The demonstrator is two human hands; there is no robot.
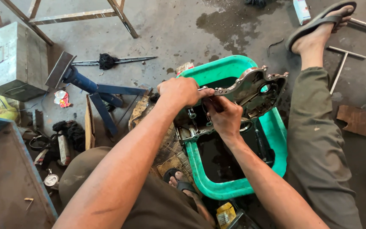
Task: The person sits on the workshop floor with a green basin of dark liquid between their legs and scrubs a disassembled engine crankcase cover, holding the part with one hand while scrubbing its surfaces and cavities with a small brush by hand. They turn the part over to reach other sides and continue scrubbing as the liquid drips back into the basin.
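A grey metal engine cover (255, 91) is propped on edge over a green plastic basin (234, 186) holding dark liquid. My left hand (181, 91) is closed around a slim metal tool (206, 89) whose tip meets the cover's upper rim. My right hand (225, 116) grips the cover's lower left part, just below the left hand. Both forearms reach in from the bottom of the view. My legs in olive trousers lie on either side of the basin.
A blue metal stand (90, 87) and a grey metal toolbox (15, 61) sit to the left on the stained concrete floor. A T-handle wrench (342, 63) lies at the right near my sandalled foot (318, 25). Rags and small parts (60, 144) are scattered at left.
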